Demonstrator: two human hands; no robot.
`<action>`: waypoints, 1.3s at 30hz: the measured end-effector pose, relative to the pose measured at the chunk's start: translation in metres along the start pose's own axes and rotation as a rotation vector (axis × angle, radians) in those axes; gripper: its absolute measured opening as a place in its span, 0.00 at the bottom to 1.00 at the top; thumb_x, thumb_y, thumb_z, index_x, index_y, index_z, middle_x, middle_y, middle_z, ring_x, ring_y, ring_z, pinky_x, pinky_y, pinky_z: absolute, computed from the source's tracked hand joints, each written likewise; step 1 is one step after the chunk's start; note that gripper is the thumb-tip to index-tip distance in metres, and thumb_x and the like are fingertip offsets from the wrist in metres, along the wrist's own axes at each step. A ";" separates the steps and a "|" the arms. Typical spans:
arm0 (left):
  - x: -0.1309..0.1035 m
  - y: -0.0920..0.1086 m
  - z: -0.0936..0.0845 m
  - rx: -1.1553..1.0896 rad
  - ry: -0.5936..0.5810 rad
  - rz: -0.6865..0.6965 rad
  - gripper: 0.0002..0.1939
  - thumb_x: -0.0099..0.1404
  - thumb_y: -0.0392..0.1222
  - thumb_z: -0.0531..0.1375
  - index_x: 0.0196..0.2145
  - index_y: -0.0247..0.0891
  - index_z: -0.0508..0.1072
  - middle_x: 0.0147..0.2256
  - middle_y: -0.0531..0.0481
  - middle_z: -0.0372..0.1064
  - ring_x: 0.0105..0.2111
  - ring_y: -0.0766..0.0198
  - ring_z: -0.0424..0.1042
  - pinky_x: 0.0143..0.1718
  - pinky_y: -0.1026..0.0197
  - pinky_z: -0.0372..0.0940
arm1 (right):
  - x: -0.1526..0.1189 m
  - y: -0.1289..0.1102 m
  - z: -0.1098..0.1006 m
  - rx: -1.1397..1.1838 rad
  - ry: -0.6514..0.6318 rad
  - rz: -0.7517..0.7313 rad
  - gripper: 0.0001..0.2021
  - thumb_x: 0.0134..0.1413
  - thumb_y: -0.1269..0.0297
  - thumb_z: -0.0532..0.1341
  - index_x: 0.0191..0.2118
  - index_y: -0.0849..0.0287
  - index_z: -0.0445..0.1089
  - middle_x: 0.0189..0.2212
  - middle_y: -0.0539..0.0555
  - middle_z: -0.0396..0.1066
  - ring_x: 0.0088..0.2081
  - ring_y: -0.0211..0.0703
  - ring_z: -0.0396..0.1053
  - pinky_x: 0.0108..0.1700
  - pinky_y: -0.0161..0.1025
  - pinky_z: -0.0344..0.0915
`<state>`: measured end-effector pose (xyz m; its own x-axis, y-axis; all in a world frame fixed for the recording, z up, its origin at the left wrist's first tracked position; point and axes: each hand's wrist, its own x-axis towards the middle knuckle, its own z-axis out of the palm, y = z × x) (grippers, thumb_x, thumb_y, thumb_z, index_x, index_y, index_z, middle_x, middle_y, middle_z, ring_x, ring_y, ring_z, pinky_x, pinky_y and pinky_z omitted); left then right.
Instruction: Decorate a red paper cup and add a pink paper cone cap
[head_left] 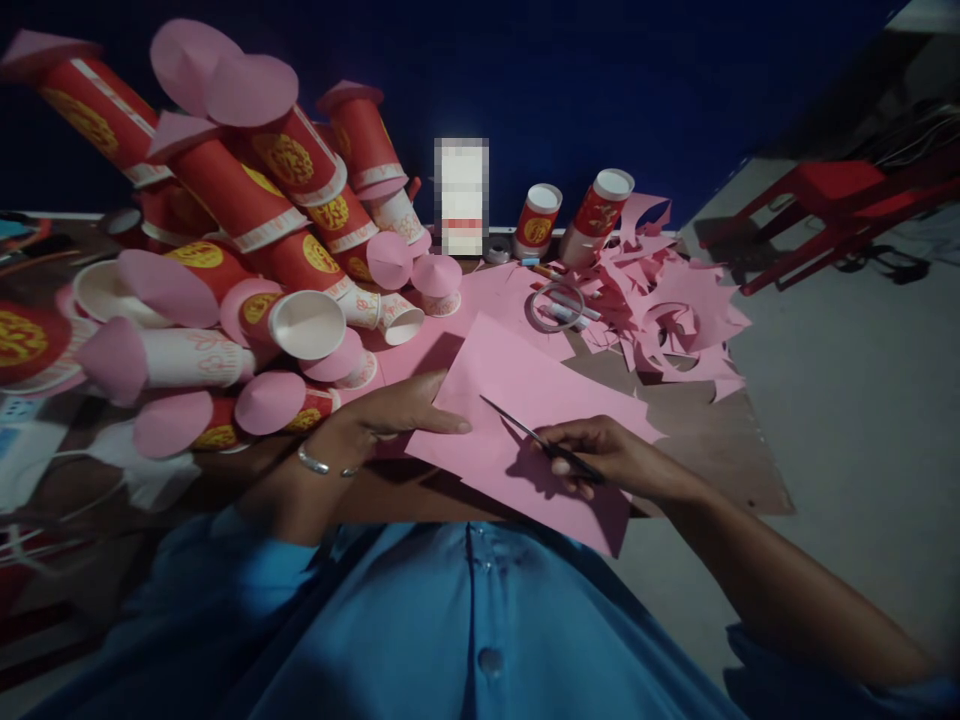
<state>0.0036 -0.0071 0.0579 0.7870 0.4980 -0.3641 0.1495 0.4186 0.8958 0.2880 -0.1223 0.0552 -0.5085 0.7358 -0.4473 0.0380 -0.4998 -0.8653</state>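
Note:
A sheet of pink paper (495, 370) is held over the front of the table, its lower right corner hanging past the edge. My left hand (405, 408) grips the sheet's left side, thumb on top and fingers underneath. In my right hand (600, 455) is a pair of scissors (529, 430) with dark handles. Their blades point up and left across the paper and look closed. Whether the paper has been cut there, I cannot tell. More pink paper (487, 285) lies flat on the table beyond the sheet.
Red paper-cup rockets (225, 190) with pink cone tops crowd the table's left side. Pink offcuts (675, 300) heap at the right, beside a clear tape roll (555, 307) and markers (566, 315). Two red cup stacks (536, 225) stand behind. A red stool (832, 190) is at far right.

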 end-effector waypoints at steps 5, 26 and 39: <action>0.002 0.002 -0.001 0.055 -0.070 -0.027 0.29 0.55 0.46 0.77 0.54 0.38 0.81 0.45 0.40 0.84 0.46 0.43 0.83 0.45 0.51 0.75 | 0.003 -0.005 -0.006 -0.034 -0.050 0.007 0.29 0.55 0.43 0.75 0.51 0.64 0.78 0.22 0.44 0.69 0.21 0.29 0.59 0.26 0.32 0.58; 0.007 0.011 -0.007 0.114 -0.166 -0.050 0.32 0.57 0.47 0.76 0.57 0.35 0.79 0.50 0.40 0.83 0.53 0.45 0.80 0.51 0.52 0.73 | 0.012 -0.019 -0.019 -0.116 -0.108 0.032 0.27 0.56 0.45 0.74 0.50 0.64 0.78 0.27 0.48 0.74 0.23 0.29 0.60 0.28 0.32 0.62; 0.016 0.019 -0.018 0.205 -0.136 0.041 0.22 0.55 0.40 0.75 0.49 0.43 0.83 0.42 0.47 0.85 0.54 0.44 0.80 0.58 0.49 0.71 | 0.027 -0.036 -0.031 -0.195 -0.187 -0.010 0.25 0.58 0.45 0.74 0.50 0.62 0.80 0.30 0.51 0.78 0.24 0.30 0.66 0.26 0.30 0.64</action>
<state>0.0085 0.0227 0.0644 0.8663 0.3987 -0.3009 0.2232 0.2299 0.9473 0.2997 -0.0698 0.0669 -0.6589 0.6339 -0.4050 0.1879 -0.3826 -0.9046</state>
